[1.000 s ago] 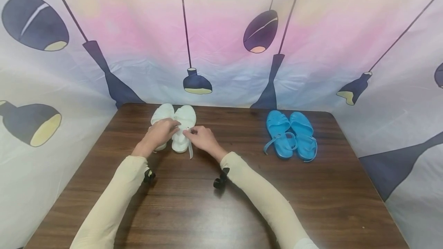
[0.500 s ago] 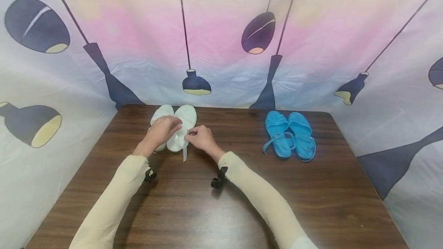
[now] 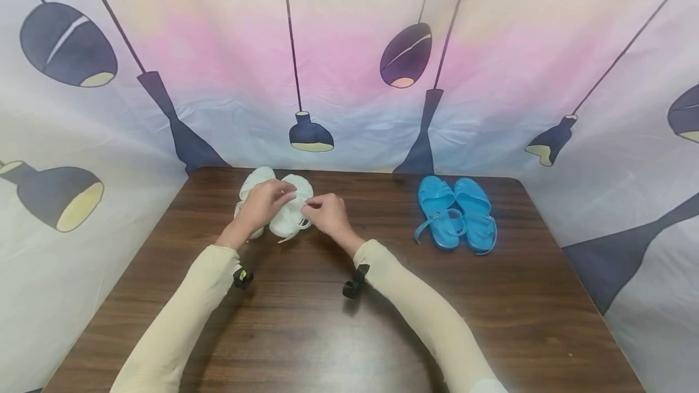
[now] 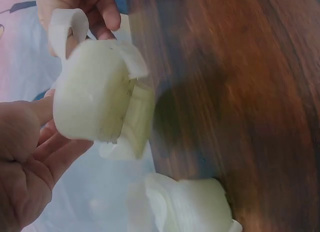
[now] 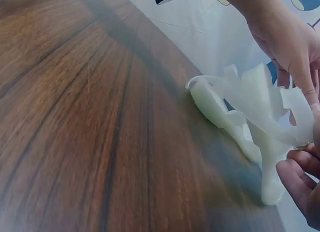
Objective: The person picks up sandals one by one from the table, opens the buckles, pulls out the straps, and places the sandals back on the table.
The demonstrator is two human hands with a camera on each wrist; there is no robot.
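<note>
In the head view, a white sandal (image 3: 286,217) lies between both hands, with its strap trailing at the heel end. My left hand (image 3: 261,204) grips this sandal from its left side. The left wrist view shows the sandal's heel (image 4: 90,97) raised off the table, with the left fingers behind it. My right hand (image 3: 329,212) pinches the ankle strap (image 5: 301,112) near its end on the sandal's right side; the exact pinch point is partly hidden. The other white sandal (image 3: 261,173) rests on the table, mostly covered by the left hand.
A pair of blue sandals (image 3: 437,194) stands on the right part of the brown wooden table (image 3: 327,308), straps loose. A fabric backdrop (image 3: 349,77) printed with lamps hangs behind the table's far edge and along both sides.
The held white sandal has turned and tilted, and its loose strap has swung left toward the heel. Both hands have shifted slightly right. The blue sandals stay put.
</note>
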